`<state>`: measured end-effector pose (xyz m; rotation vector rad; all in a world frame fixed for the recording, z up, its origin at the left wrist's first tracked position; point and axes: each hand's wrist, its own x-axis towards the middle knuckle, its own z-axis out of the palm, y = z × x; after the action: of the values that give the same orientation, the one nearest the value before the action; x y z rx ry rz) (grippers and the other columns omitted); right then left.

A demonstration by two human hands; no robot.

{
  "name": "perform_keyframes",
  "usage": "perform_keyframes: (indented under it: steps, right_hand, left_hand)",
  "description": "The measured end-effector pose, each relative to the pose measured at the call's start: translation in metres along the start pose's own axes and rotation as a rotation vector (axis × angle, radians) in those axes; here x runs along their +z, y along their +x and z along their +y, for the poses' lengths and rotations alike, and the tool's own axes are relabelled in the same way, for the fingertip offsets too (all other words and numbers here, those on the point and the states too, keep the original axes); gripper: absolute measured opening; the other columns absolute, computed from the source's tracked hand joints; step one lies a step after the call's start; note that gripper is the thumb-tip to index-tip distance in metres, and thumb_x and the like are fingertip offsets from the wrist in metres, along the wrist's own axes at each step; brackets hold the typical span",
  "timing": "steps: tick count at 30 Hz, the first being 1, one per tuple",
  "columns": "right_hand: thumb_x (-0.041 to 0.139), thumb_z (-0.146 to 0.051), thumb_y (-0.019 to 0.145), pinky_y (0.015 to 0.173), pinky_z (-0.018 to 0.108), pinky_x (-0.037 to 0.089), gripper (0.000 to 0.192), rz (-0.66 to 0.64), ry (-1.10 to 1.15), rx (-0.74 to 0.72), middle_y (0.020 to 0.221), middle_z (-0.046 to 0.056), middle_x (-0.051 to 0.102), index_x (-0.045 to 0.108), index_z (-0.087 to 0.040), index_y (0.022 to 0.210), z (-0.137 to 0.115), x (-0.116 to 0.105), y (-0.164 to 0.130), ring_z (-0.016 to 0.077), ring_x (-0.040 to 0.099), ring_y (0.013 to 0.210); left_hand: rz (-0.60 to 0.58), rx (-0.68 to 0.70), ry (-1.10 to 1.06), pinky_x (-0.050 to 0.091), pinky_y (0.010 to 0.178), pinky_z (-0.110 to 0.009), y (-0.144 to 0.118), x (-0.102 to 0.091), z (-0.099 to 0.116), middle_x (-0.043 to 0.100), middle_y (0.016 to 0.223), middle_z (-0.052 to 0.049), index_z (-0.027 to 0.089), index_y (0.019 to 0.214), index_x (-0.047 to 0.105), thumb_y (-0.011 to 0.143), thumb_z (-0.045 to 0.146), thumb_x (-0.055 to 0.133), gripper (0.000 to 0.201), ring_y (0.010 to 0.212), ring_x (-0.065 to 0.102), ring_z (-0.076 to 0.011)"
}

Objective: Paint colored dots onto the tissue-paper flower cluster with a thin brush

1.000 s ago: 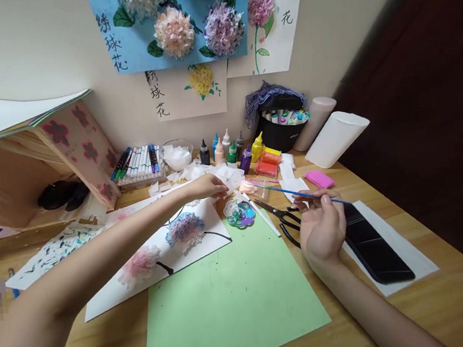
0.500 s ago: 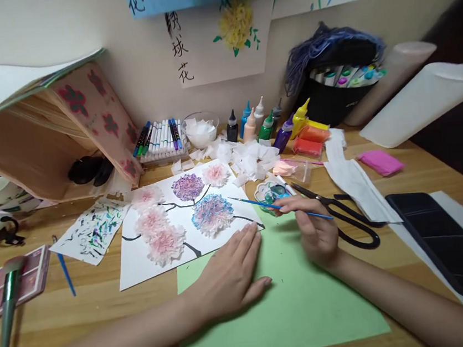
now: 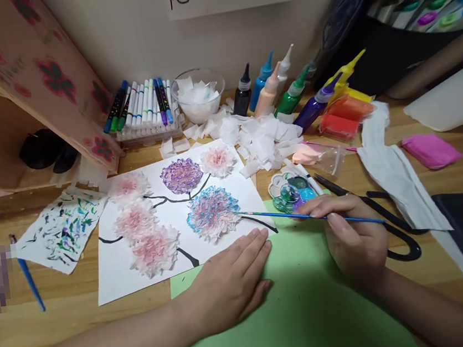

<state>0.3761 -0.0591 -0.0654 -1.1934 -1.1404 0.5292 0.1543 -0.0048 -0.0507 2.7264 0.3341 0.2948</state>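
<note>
My right hand (image 3: 353,232) pinches a thin blue paintbrush (image 3: 280,214) whose tip meets the right edge of a blue-and-pink tissue-paper flower (image 3: 213,212). Blue colours that flower's upper part; its lower petals are pale pink and white. Flat on the lower right of the white paper (image 3: 113,276) and a green sheet (image 3: 314,309) lies my left hand (image 3: 235,279), fingers stretched out. The paper also bears a purple flower (image 3: 181,176), several pink-white flowers (image 3: 154,249) and black painted stems. Just beyond my right hand sits a flower-shaped palette (image 3: 290,192) with green, purple and blue paint.
Paint bottles (image 3: 264,94), white tissue scraps (image 3: 258,137), a glass bowl (image 3: 197,96) and markers (image 3: 144,105) line the back. Black-handled scissors (image 3: 407,245) lie beside my right hand. On the left are a paint-smeared paper (image 3: 64,228) and another blue brush (image 3: 32,285).
The view has moved closer and lower. The brush in my right hand has come down from above the flower's upper right to its right edge. My left hand stays flat on the paper.
</note>
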Motion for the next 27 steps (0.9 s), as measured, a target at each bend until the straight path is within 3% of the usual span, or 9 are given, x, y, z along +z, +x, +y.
perform_keyframes:
  steps: [6,12,17,21,27]
  right_hand:
    - [0.054,-0.020,0.090,0.075,0.033,0.054,0.013,-0.029,-0.042,0.026,0.082,0.002,0.069,0.066,-0.024,0.089,-0.0021,0.0008,0.0020,0.0175,0.066,0.080]
    - [0.053,-0.020,0.090,0.077,0.031,0.054,0.013,0.025,0.040,0.056,0.084,0.002,0.069,0.065,-0.022,0.090,-0.0003,-0.0016,0.0008,0.0166,0.066,0.081]
    - [0.054,-0.020,0.089,0.077,0.030,0.054,0.011,-0.023,0.023,0.043,0.083,0.002,0.069,0.065,-0.022,0.090,-0.0004,0.0008,0.0019,0.0162,0.066,0.081]
    - [0.054,-0.021,0.089,0.077,0.029,0.054,0.011,0.030,0.044,0.053,0.083,0.001,0.069,0.064,-0.023,0.090,-0.0009,0.0008,0.0024,0.0152,0.066,0.081]
    - [0.055,-0.024,0.089,0.075,0.034,0.054,0.011,-0.020,-0.045,0.026,0.081,0.003,0.068,0.065,-0.024,0.087,-0.0038,0.0019,0.0009,0.0179,0.066,0.079]
  left_hand:
    - [0.058,0.004,-0.046,0.047,0.106,-0.037,0.0027,-0.0025,-0.0033,0.053,0.141,-0.019,0.000,0.130,0.053,0.102,0.022,0.034,0.041,0.130,0.052,-0.0274]
    - [0.081,0.001,-0.042,0.048,0.105,-0.035,0.0041,-0.0034,-0.0029,0.056,0.138,-0.018,0.001,0.127,0.056,0.102,0.022,0.034,0.040,0.127,0.055,-0.0265]
    - [0.080,-0.001,-0.036,0.049,0.104,-0.035,0.0038,-0.0027,-0.0028,0.056,0.138,-0.018,0.001,0.128,0.055,0.102,0.022,0.033,0.040,0.125,0.057,-0.0262]
    - [0.076,0.005,-0.030,0.049,0.104,-0.036,0.0032,-0.0026,-0.0034,0.056,0.138,-0.019,0.001,0.129,0.054,0.102,0.022,0.034,0.039,0.126,0.057,-0.0266]
    - [0.049,0.003,-0.036,0.047,0.107,-0.037,0.0022,-0.0034,-0.0039,0.054,0.140,-0.019,0.004,0.133,0.049,0.101,0.021,0.035,0.038,0.130,0.052,-0.0251]
